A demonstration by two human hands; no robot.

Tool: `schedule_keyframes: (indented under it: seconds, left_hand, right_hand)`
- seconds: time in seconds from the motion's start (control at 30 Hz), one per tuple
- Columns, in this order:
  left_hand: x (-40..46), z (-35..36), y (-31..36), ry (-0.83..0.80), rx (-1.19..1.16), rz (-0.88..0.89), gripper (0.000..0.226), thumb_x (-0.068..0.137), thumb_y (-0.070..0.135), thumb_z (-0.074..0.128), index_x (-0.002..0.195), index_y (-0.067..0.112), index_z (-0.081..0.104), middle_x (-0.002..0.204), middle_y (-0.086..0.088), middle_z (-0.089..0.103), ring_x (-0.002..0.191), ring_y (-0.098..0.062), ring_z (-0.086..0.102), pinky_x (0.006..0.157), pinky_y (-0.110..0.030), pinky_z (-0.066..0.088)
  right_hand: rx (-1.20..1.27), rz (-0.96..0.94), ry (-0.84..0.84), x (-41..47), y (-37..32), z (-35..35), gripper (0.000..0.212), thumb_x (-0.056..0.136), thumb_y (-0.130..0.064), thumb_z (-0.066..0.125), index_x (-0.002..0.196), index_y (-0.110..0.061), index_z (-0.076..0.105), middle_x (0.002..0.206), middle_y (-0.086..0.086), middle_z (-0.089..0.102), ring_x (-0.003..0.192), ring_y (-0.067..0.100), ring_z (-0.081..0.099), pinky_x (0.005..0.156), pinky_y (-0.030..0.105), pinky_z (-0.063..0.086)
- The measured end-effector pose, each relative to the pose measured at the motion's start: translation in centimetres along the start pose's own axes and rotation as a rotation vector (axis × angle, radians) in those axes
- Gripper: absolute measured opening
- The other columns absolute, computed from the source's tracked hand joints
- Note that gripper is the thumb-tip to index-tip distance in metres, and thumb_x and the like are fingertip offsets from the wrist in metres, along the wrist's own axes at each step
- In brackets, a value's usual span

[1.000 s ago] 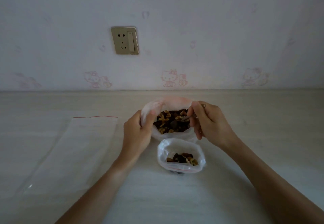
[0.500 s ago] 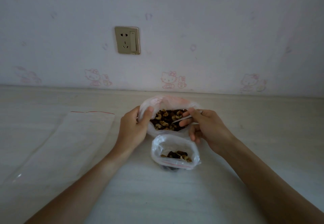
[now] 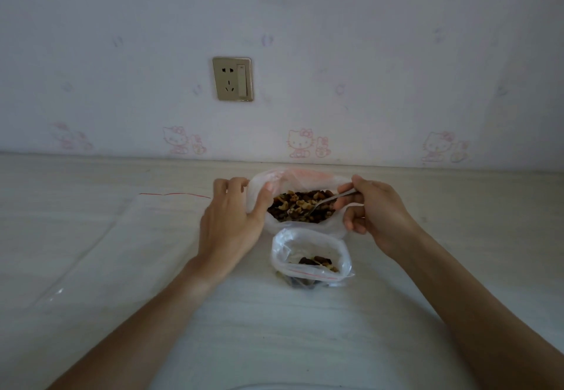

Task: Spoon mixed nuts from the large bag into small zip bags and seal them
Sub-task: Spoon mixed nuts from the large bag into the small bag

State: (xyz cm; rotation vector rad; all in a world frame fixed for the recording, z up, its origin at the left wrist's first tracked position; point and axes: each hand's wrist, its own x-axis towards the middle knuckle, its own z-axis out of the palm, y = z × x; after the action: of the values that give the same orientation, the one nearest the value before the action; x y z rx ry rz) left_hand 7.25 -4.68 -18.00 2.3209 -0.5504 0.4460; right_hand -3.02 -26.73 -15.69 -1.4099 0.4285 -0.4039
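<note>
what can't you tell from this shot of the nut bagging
- Spoon bowl, head view: sunk among the nuts, load unclear.
- Spoon handle end: hidden in the right hand.
- Small bag fill: its folded rim hides the bottom.
- Left hand fingertips: behind the large bag.

Glossy clear plastic small zip bag, shiny metal spoon, matt pale wood-grain table.

Pale cartoon-cat wallpaper — wall socket — above a whitish table.

Both forearms reach forward. The left hand pinches the bag rim, thumb inside. The right hand grips a spoon, fingers curled.
</note>
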Motion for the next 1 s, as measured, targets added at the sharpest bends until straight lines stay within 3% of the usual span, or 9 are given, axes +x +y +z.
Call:
schedule_keyframes:
  seconds: [0.07,0.13,0.2,0.27,0.43,0.6,0.7,0.83,1.0]
  left_hand:
    - [0.0,-1.0,0.2,0.082,-0.032,0.046,0.047,0.097,0.063,0.050,0.120,0.022,0.056,0.120,0.007,0.053,0.083,-0.019,0.064,0.077,-0.036,0.047]
    - [-0.2,-2.1,0.4,0.115,-0.091,0.107,0.029,0.097,0.051,0.060,0.103,0.023,0.059,0.100,0.012,0.060,0.076,-0.009,0.060,0.069,-0.028,0.045]
    - [-0.8,-2.9,0.5,0.049,-0.212,0.152,0.022,0.097,0.041,0.066,0.082,0.025,0.061,0.072,0.011,0.062,0.064,-0.004,0.058,0.060,-0.016,0.041]
    - [-1.8,-3.4,0.4,-0.086,-0.343,0.155,0.031,0.097,0.037,0.068,0.071,0.023,0.064,0.060,0.003,0.060,0.053,-0.004,0.051,0.055,-0.014,0.038]
    - [-3.5,-4.3,1.0,-0.344,-0.462,0.011,0.048,0.091,0.061,0.057,0.080,0.018,0.074,0.068,0.003,0.070,0.049,-0.012,0.062,0.054,-0.016,0.047]
    - [-4.0,-4.1,1.4,-0.508,-0.497,-0.043,0.024,0.096,0.047,0.068,0.081,0.029,0.075,0.066,0.006,0.070,0.054,-0.012,0.066,0.047,-0.012,0.040]
    - [-4.2,-3.4,1.8,-0.526,-0.531,-0.107,0.017,0.098,0.038,0.069,0.083,0.031,0.075,0.069,0.003,0.073,0.054,-0.013,0.067,0.043,-0.018,0.040]
    - [-4.3,-2.9,2.0,-0.520,-0.611,-0.227,0.020,0.097,0.029,0.070,0.080,0.019,0.076,0.060,-0.001,0.070,0.049,-0.012,0.064,0.040,-0.019,0.041]
    - [-4.6,-2.3,1.7,-0.462,-0.584,-0.272,0.018,0.097,0.027,0.070,0.087,0.013,0.073,0.053,0.001,0.064,0.041,-0.011,0.058,0.037,-0.020,0.039]
  right_hand:
    - [0.000,-0.013,0.011,-0.1,-0.3,-0.1,0.038,0.111,-0.027,0.039,0.100,0.000,0.062,0.065,0.014,0.067,0.037,0.025,0.051,0.033,0.023,0.030]
    - [0.008,-0.026,0.016,-0.2,-0.7,-0.3,0.037,0.111,-0.026,0.039,0.097,-0.001,0.062,0.064,0.014,0.066,0.037,0.025,0.051,0.033,0.024,0.029]
    - [0.016,-0.041,0.003,-0.3,-1.2,-0.7,0.037,0.110,-0.027,0.039,0.095,-0.001,0.062,0.062,0.013,0.065,0.037,0.026,0.051,0.033,0.024,0.029]
    - [0.008,-0.050,-0.031,-0.5,-1.7,-0.9,0.038,0.110,-0.027,0.041,0.093,-0.002,0.063,0.063,0.014,0.064,0.038,0.026,0.052,0.034,0.024,0.029]
    - [-0.033,-0.047,-0.138,-1.3,-2.9,-1.7,0.037,0.109,-0.028,0.043,0.092,-0.004,0.064,0.065,0.014,0.063,0.039,0.026,0.053,0.035,0.023,0.031]
    - [-0.064,-0.036,-0.226,-1.8,-3.6,-2.6,0.037,0.108,-0.028,0.044,0.088,-0.005,0.065,0.064,0.014,0.060,0.037,0.025,0.052,0.035,0.022,0.030]
    - [-0.145,-0.079,-0.341,-2.2,-3.9,-2.8,0.039,0.109,-0.030,0.044,0.088,-0.006,0.066,0.065,0.016,0.059,0.040,0.027,0.054,0.036,0.023,0.032]
    - [-0.308,-0.215,-0.494,-3.0,-4.4,-2.8,0.040,0.107,-0.039,0.047,0.091,-0.007,0.067,0.069,0.018,0.061,0.047,0.032,0.059,0.039,0.026,0.037]
    - [-0.465,-0.361,-0.544,-3.5,-5.0,-3.0,0.040,0.108,-0.040,0.043,0.094,-0.009,0.065,0.074,0.018,0.066,0.057,0.038,0.068,0.042,0.031,0.042]
